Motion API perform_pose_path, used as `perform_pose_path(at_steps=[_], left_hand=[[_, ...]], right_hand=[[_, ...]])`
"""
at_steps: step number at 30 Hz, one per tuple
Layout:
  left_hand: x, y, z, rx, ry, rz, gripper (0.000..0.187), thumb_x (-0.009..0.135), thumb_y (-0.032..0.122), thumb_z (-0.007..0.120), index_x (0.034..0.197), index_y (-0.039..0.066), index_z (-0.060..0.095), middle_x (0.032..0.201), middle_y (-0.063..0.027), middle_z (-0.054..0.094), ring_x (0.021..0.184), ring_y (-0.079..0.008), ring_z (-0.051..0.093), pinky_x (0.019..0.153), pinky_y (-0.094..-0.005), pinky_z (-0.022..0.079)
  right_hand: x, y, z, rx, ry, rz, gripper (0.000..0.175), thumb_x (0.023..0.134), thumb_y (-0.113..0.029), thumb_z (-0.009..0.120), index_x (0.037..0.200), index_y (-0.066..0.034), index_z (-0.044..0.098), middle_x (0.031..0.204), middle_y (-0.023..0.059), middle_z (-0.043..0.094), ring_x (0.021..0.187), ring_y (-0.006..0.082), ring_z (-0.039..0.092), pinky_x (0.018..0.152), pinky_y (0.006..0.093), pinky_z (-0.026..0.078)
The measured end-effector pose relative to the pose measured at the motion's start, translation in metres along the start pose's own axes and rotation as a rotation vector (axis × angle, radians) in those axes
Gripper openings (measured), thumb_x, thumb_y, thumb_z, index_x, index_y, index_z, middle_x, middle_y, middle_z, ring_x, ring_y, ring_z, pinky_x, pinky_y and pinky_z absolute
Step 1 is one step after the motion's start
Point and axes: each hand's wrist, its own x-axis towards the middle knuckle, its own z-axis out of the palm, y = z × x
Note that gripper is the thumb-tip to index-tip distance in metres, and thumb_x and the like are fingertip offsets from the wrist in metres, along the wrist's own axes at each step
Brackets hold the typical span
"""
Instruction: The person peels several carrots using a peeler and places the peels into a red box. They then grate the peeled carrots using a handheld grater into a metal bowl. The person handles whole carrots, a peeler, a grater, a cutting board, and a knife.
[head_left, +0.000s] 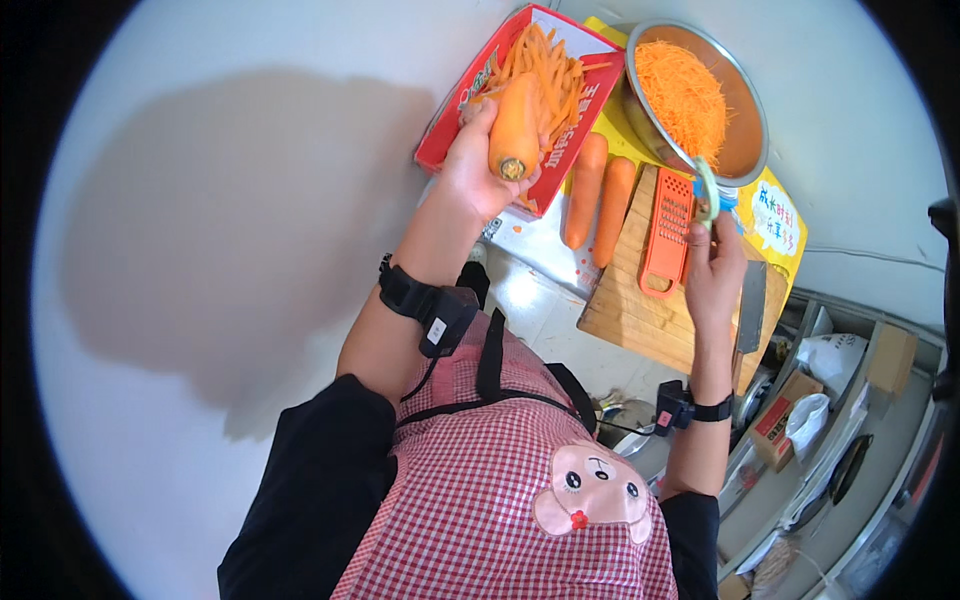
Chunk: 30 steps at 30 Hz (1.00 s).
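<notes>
My left hand (480, 169) grips a thick orange carrot (514, 127), its cut stem end facing me. The carrot is above a red cardboard box (574, 124) that holds carrot peelings (553, 71). Between the fingers of my right hand (716, 262) is a pale green peeler (708, 195), held upright over the wooden cutting board (637, 300) and apart from the carrot. An orange flat grater (666, 240) lies on the board just left of that hand. Two more carrots, one on the left (585, 191) and one on the right (614, 210), lie between box and board.
A steel bowl (759, 142) of shredded carrot (681, 97) stands at the back right. Right of my right hand, a cleaver (751, 307) lies on the board's edge. Shelves (795, 487) with boxes and bags are at lower right. A white wall (225, 187) borders the left.
</notes>
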Motion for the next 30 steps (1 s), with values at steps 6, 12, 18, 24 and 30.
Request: perform_pose_path(at_steps=[6,12,18,24,30], left_hand=[[-0.019,-0.033,-0.018,-0.104,-0.037,-0.106,0.058,0.104,0.055,0.044,0.132,0.004,0.052,0.107,-0.014,0.06,0.09,-0.0251,0.061,0.076,-0.0358,0.056],[-0.012,-0.019,-0.003,0.039,0.047,0.105,0.052,0.104,0.048,0.049,0.133,0.004,0.052,0.115,-0.0162,0.064,0.099,-0.0284,0.065,0.085,-0.0443,0.055],[0.01,0.008,-0.014,0.06,-0.095,-0.025,0.048,0.107,0.043,0.042,0.133,0.004,0.051,0.107,-0.0148,0.065,0.09,-0.0263,0.066,0.08,-0.0394,0.056],[0.013,0.008,-0.028,-0.145,-0.148,-0.167,0.053,0.109,0.044,0.037,0.135,-0.001,0.045,0.105,-0.018,0.061,0.089,-0.0274,0.062,0.081,-0.0391,0.056],[0.024,0.021,-0.036,-0.05,0.017,-0.145,0.046,0.109,0.033,0.037,0.133,-0.003,0.052,0.101,-0.0159,0.064,0.092,-0.0261,0.064,0.083,-0.0389,0.055]], right_hand=[[-0.007,-0.044,0.032,-0.075,-0.047,-0.202,0.016,0.096,-0.021,0.064,0.101,-0.0053,0.063,0.078,0.0163,0.062,0.069,0.0366,0.063,0.058,0.0445,0.047],[0.018,-0.088,0.062,-0.117,-0.151,-0.461,0.014,0.089,-0.024,0.07,0.094,-0.0102,0.068,0.071,0.0082,0.064,0.059,0.0295,0.063,0.049,0.041,0.046],[0.07,-0.064,0.11,-0.082,-0.121,-0.477,0.014,0.088,-0.024,0.07,0.091,-0.011,0.072,0.067,0.0094,0.065,0.059,0.031,0.065,0.052,0.0427,0.048],[0.184,-0.054,0.127,-0.579,-0.131,-0.289,0.024,0.094,-0.034,0.063,0.086,-0.0121,0.068,0.067,0.0148,0.066,0.062,0.0351,0.066,0.055,0.0474,0.05],[0.098,-0.084,0.097,-0.201,-0.352,-0.368,0.019,0.089,-0.025,0.07,0.099,-0.0104,0.072,0.074,0.0114,0.068,0.064,0.0313,0.067,0.056,0.0437,0.05]])
